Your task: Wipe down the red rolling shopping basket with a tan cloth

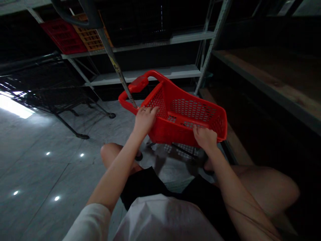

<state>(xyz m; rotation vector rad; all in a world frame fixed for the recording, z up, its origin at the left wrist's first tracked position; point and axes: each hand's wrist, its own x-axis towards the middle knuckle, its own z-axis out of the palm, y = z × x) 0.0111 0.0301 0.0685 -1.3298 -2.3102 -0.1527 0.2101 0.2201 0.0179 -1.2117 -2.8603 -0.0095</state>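
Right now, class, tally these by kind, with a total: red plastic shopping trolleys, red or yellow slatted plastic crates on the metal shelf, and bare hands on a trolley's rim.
Red plastic shopping trolley: 1
Slatted plastic crates, red crate and yellow crate: 2
Bare hands, left hand and right hand: 2
Total: 5

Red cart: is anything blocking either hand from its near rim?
Nothing visible blocks them: the left hand and right hand both curl over the near rim of the red cart. The grey pole rises near the left hand, not between it and the rim.
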